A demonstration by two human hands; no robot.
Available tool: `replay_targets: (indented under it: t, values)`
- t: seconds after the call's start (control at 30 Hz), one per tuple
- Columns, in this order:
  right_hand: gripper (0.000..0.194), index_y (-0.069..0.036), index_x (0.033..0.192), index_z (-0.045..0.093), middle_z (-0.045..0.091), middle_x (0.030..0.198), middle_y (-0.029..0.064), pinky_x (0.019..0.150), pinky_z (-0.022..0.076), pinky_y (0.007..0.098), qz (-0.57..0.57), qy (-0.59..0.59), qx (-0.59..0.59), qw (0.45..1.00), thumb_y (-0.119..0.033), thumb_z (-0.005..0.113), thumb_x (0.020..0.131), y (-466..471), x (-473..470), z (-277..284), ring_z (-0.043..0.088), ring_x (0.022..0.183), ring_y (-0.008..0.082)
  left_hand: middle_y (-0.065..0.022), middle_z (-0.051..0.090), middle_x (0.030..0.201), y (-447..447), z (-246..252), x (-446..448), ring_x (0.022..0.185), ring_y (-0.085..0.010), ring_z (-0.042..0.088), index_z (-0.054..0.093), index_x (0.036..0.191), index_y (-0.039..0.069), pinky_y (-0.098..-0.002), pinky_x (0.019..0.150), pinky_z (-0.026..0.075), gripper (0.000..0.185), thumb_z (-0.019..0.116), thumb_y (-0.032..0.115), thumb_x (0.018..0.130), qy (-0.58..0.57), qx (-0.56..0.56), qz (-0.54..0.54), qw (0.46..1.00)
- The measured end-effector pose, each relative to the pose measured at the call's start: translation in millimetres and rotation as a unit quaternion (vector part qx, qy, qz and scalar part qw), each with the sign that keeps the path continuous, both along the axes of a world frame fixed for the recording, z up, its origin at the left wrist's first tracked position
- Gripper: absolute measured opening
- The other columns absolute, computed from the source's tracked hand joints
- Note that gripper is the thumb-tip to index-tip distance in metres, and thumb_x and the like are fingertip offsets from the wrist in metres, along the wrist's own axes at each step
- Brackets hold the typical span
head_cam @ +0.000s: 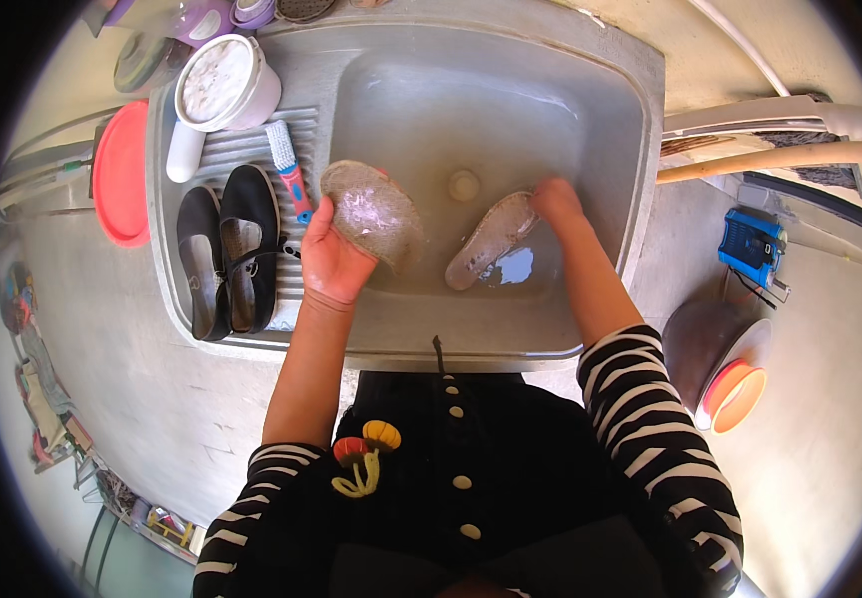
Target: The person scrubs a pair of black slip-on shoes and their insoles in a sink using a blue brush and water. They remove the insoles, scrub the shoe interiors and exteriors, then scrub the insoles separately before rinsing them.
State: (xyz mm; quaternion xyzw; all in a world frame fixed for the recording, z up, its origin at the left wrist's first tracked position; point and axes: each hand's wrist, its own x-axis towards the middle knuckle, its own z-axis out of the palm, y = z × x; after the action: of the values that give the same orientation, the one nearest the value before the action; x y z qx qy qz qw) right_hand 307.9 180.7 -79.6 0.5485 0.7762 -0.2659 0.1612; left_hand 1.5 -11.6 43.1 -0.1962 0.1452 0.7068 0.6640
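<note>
My left hand [335, 260] grips a brownish-grey insole [389, 205] by its edge, the thumb on top. Whitish-purple foam or residue smears the middle of its face, and its lower end reaches down towards the water. On the right, my right hand [556, 200] has hold of one end of a second insole [489, 241], its fingers partly hidden. That insole lies slanted in the murky water of the grey sink basin [603, 112]. A round pale drain plug [464, 185] shows between the two insoles.
On the ribbed drainboard [300, 123] are a pair of black strap shoes [249, 258], a scrub brush [289, 168], a white bottle [185, 152] and a white tub [225, 86] holding white stuff. A red lid [121, 176] stands left; a wooden handle [767, 160] lies right.
</note>
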Motion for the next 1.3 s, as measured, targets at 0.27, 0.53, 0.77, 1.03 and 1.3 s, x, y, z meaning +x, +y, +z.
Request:
replay_targets:
  t: [0.27,0.53,0.77,1.03,1.3]
  values:
    - [0.012,-0.005,0.068,0.061,0.051,0.060,-0.0002,0.048,0.0358,0.0272,-0.319,0.323,-0.354,0.818,-0.012,0.070,0.072,-32,-1,130,0.048,0.055,0.0114,-0.0172,0.042,0.147,3,25,-1,0.138,-0.0356,0.036,0.041,0.143,0.004,-0.0534,0.115,0.025,0.052,0.048,0.030,0.098,0.016,0.033,0.000,0.999]
    - [0.015,-0.010,0.072,0.059,0.051,0.059,-0.0015,0.048,0.0374,0.0239,-0.365,0.524,-0.342,0.689,-0.015,0.072,0.078,-78,-113,252,0.047,0.052,0.0097,-0.0135,0.050,0.141,16,60,26,0.132,-0.0290,0.045,0.045,0.139,0.002,-0.0447,0.113,0.031,0.050,0.046,0.031,0.098,0.139,0.031,0.024,0.989]
    - [0.014,-0.010,0.072,0.060,0.053,0.063,-0.0010,0.050,0.0373,0.0235,-0.368,0.552,-0.365,0.652,-0.015,0.073,0.077,-93,-211,246,0.048,0.056,0.0099,-0.0003,0.055,0.101,20,68,33,0.096,-0.0134,0.050,0.053,0.125,0.008,-0.0300,0.091,0.038,0.039,0.052,0.037,0.099,0.234,0.140,0.054,0.961]
    - [0.030,-0.006,0.104,0.066,0.065,0.092,0.0017,0.069,0.0463,0.0260,-0.313,0.579,-0.453,0.601,-0.024,0.074,0.082,-88,-205,244,0.059,0.081,0.0115,-0.0062,0.055,0.130,18,81,21,0.122,-0.0192,0.051,0.047,0.135,0.008,-0.0370,0.106,0.037,0.049,0.048,0.042,0.100,0.406,0.012,0.035,0.913]
    - [0.062,-0.008,0.136,0.050,0.055,0.132,0.0071,0.102,0.0410,0.0364,-0.215,0.579,-0.223,0.754,-0.035,0.073,0.084,-96,-140,161,0.048,0.126,0.0199,-0.0116,0.050,0.139,38,92,16,0.129,-0.0295,0.047,0.042,0.139,0.005,-0.0456,0.110,0.036,0.052,0.041,0.042,0.102,0.126,-0.020,0.022,0.992]
